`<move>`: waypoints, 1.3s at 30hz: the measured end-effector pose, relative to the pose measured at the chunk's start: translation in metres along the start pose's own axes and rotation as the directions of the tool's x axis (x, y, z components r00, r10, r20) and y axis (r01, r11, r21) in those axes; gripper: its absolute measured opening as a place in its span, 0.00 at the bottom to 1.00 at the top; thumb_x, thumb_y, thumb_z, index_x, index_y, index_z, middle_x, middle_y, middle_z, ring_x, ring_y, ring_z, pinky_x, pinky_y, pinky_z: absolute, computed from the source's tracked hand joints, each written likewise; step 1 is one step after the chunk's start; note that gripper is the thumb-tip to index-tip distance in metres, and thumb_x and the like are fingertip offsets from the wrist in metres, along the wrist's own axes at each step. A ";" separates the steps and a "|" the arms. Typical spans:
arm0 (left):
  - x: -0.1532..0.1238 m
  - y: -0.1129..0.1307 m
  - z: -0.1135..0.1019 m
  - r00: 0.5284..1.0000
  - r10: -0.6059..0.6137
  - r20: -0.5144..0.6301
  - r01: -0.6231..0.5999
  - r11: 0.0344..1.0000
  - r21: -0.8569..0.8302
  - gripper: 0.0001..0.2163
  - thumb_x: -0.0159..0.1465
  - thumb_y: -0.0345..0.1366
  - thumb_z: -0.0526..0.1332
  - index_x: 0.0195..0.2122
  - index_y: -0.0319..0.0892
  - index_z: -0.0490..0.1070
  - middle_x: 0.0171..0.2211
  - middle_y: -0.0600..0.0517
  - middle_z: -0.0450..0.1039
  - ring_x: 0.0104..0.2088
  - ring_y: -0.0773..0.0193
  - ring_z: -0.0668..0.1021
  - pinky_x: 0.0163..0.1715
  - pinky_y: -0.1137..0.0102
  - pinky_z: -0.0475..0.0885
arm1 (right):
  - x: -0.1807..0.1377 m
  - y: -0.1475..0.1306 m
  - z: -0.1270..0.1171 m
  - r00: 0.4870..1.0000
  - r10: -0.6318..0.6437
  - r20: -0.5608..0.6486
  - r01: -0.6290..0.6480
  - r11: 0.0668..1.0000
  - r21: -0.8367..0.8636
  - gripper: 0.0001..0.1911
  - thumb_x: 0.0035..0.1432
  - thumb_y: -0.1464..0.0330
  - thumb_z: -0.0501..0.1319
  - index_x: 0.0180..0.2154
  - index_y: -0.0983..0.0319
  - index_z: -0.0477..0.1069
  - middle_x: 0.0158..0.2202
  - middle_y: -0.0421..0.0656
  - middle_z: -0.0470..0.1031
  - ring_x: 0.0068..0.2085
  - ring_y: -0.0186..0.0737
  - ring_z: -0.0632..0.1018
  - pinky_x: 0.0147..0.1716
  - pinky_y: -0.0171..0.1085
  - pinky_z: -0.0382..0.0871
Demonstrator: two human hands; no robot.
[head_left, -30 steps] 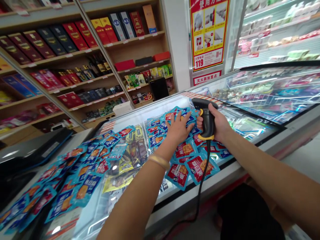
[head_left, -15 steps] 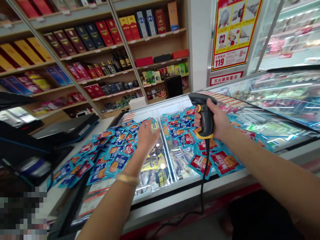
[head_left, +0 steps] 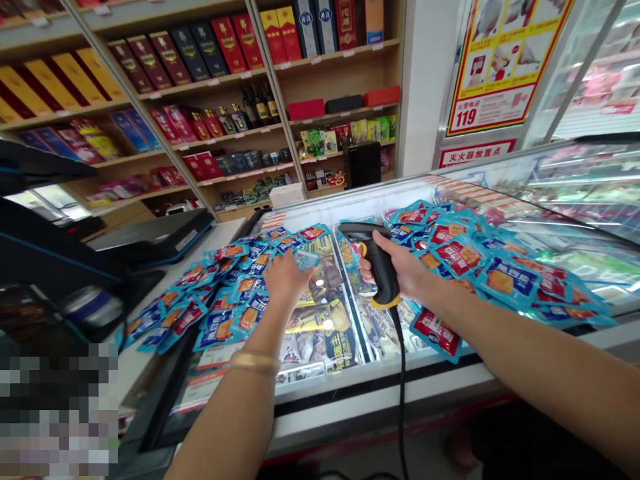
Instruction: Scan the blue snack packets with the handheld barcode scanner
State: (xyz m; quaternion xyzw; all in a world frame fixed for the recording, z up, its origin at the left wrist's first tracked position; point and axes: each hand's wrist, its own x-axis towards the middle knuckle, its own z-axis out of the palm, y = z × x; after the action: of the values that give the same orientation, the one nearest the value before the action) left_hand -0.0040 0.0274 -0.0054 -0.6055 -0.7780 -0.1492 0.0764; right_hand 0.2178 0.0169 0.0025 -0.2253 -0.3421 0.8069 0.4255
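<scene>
My right hand (head_left: 400, 267) is wrapped round the grip of a black and yellow barcode scanner (head_left: 383, 270), its head pointing left and its cord hanging down. My left hand (head_left: 286, 280), with a gold bangle (head_left: 255, 361) at the wrist, reaches over the left pile of snack packets (head_left: 250, 287). Its thumb stands apart from the fingers, and a pale-backed snack packet (head_left: 306, 257) lies just beyond them; whether they touch it I cannot tell. Beside and behind my right hand spreads another pile of blue and red snack packets (head_left: 457, 257).
Both piles lie on the glass top of a chest freezer (head_left: 345, 383), with packaged goods (head_left: 320, 327) below the glass. A checkout machine (head_left: 155, 243) stands at the left. Shelves of boxes (head_left: 230, 43) and a fire-safety poster (head_left: 510, 63) are behind.
My right hand has moved the scanner left and lower in view, over the middle of the freezer. My left hand has come down closer to the left pile. The view has turned slightly.
</scene>
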 end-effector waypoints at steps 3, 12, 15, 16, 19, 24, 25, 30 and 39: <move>0.004 -0.001 0.001 0.998 -0.017 -0.060 0.007 0.987 -0.162 0.31 0.54 0.42 0.66 0.58 0.41 0.63 0.52 0.39 0.69 0.51 0.47 0.74 0.49 0.59 0.69 | -0.004 0.005 0.000 0.999 0.038 0.007 -0.038 0.999 -0.025 0.20 0.60 0.52 0.56 0.30 0.62 0.67 0.20 0.40 0.67 0.22 0.33 0.67 0.24 0.31 0.64; -0.001 0.006 0.007 0.987 0.040 -0.158 -0.124 0.818 -0.562 0.16 0.52 0.37 0.66 0.40 0.44 0.65 0.38 0.51 0.75 0.38 0.60 0.77 0.40 0.66 0.70 | -0.006 0.010 0.005 0.997 0.072 0.036 -0.067 0.991 -0.117 0.22 0.54 0.50 0.62 0.29 0.63 0.68 0.20 0.39 0.67 0.22 0.32 0.67 0.24 0.31 0.63; -0.004 0.009 0.004 0.982 0.072 -0.175 -0.163 0.792 -0.588 0.16 0.52 0.37 0.66 0.41 0.44 0.64 0.34 0.53 0.74 0.33 0.61 0.77 0.36 0.67 0.70 | -0.007 0.010 0.005 0.995 0.076 0.060 -0.068 0.990 -0.121 0.22 0.53 0.49 0.63 0.29 0.63 0.67 0.20 0.39 0.67 0.22 0.32 0.67 0.24 0.31 0.63; -0.005 0.010 0.002 0.981 0.082 -0.176 -0.172 0.788 -0.591 0.17 0.52 0.37 0.66 0.41 0.44 0.64 0.33 0.53 0.74 0.32 0.62 0.77 0.35 0.68 0.70 | -0.007 0.010 0.006 0.994 0.080 0.068 -0.072 0.990 -0.118 0.22 0.53 0.49 0.63 0.29 0.63 0.67 0.20 0.39 0.67 0.22 0.32 0.67 0.24 0.31 0.63; -0.007 0.012 0.000 0.974 0.121 -0.190 -0.212 0.778 -0.591 0.16 0.52 0.37 0.65 0.40 0.46 0.64 0.32 0.54 0.73 0.31 0.62 0.76 0.33 0.68 0.69 | -0.007 0.010 0.007 0.993 0.086 0.078 -0.077 0.990 -0.116 0.22 0.53 0.50 0.63 0.29 0.63 0.67 0.19 0.39 0.67 0.22 0.32 0.67 0.24 0.31 0.62; -0.008 0.014 -0.001 0.963 0.168 -0.209 -0.261 0.772 -0.580 0.16 0.52 0.37 0.65 0.40 0.45 0.63 0.32 0.54 0.74 0.31 0.63 0.77 0.33 0.69 0.69 | -0.008 0.009 0.008 0.993 0.089 0.083 -0.078 0.989 -0.129 0.22 0.54 0.50 0.62 0.28 0.64 0.67 0.19 0.40 0.67 0.23 0.32 0.66 0.24 0.31 0.62; -0.009 0.014 -0.001 0.964 0.170 -0.206 -0.260 0.779 -0.571 0.16 0.52 0.37 0.65 0.40 0.44 0.64 0.32 0.54 0.74 0.31 0.63 0.77 0.32 0.70 0.69 | -0.007 0.009 0.008 0.993 0.088 0.084 -0.077 0.988 -0.131 0.22 0.54 0.50 0.62 0.28 0.64 0.67 0.19 0.40 0.67 0.23 0.32 0.66 0.24 0.31 0.62; -0.011 0.016 -0.004 0.967 0.169 -0.193 -0.246 0.820 -0.516 0.16 0.53 0.38 0.64 0.43 0.44 0.65 0.33 0.54 0.75 0.30 0.64 0.76 0.33 0.71 0.69 | -0.007 0.009 0.007 0.993 0.085 0.077 -0.074 0.988 -0.135 0.22 0.55 0.50 0.61 0.28 0.63 0.67 0.20 0.39 0.67 0.22 0.31 0.66 0.24 0.31 0.62; -0.011 0.012 0.003 0.957 0.213 -0.197 -0.284 0.828 -0.484 0.15 0.60 0.38 0.59 0.48 0.44 0.71 0.42 0.51 0.78 0.40 0.60 0.79 0.44 0.67 0.72 | -0.009 0.003 0.010 0.994 0.068 0.090 -0.061 0.995 -0.081 0.21 0.56 0.50 0.60 0.27 0.62 0.65 0.20 0.40 0.67 0.22 0.32 0.67 0.23 0.31 0.63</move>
State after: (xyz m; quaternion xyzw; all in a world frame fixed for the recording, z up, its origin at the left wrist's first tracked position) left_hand 0.0109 0.0212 -0.0097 -0.6886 -0.6188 -0.3778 -0.0142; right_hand 0.2146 0.0046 0.0078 -0.2150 -0.3855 0.8158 0.3736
